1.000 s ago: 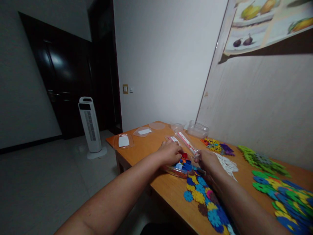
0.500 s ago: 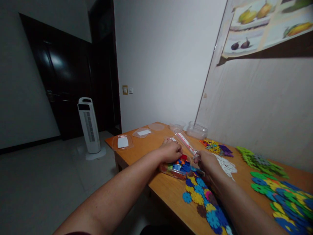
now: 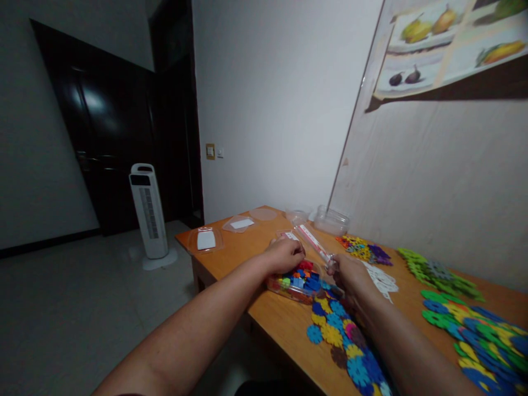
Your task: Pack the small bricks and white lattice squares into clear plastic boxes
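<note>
A clear plastic container (image 3: 291, 291) full of small coloured building blocks (image 3: 303, 280) stands near the table's front edge. Over its far rim is my left hand (image 3: 285, 254), fingers curled and pressed together above the blocks; what they hold, if anything, is hidden. My right hand (image 3: 345, 268), to the right of the container, is closed on the near end of a long clear plastic piece with a white and red strip (image 3: 314, 241). That piece slants away toward the back of the table. A clear lid with a white label (image 3: 289, 235) lies partly behind my left hand.
Flower-shaped plastic discs (image 3: 331, 334) spread beside the container. More coloured pieces (image 3: 490, 335), green pieces (image 3: 437, 272), small yellow and purple pieces (image 3: 365, 250) and white loops (image 3: 379, 279) lie rightward. Clear lids (image 3: 218, 239) lie left; a clear tub (image 3: 332, 220) stands at the back.
My left hand has shifted slightly up and back from the blocks, so more of them show. My right hand keeps its grip on the plastic piece almost unmoved.
</note>
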Demonstrator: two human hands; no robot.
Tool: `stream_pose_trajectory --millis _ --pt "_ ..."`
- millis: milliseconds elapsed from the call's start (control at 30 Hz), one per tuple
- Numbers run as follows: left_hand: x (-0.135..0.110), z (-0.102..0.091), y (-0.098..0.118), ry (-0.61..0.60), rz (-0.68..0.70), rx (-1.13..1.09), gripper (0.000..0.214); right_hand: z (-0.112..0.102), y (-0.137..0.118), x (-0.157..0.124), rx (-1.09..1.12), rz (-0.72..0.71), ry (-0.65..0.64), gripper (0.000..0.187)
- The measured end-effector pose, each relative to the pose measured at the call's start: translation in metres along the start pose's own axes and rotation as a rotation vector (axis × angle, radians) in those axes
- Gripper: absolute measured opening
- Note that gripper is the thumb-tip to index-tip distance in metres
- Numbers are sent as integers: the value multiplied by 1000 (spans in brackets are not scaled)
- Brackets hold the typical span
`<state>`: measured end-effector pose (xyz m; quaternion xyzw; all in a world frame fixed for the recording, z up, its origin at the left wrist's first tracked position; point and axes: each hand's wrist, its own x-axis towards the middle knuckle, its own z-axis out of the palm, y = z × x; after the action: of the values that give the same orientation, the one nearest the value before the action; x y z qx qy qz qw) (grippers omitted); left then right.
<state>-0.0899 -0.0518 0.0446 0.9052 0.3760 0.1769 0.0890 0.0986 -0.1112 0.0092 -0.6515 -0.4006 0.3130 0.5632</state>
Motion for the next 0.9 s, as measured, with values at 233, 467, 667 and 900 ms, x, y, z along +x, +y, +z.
stream_pose_trajectory --millis 233,467,667,900 --pt "-7 -5 3 -63 24 32 36 3 -9 -7 100 100 9 23" --pt "-2 -6 2 -69 86 22 28 0 -2 -1 95 75 1 22" --pt "-2 -4 3 -27 156 47 24 0 3 5 134 61 7 21" --pt "0 -7 7 -20 152 176 29 1 8 9 161 94 14 20"
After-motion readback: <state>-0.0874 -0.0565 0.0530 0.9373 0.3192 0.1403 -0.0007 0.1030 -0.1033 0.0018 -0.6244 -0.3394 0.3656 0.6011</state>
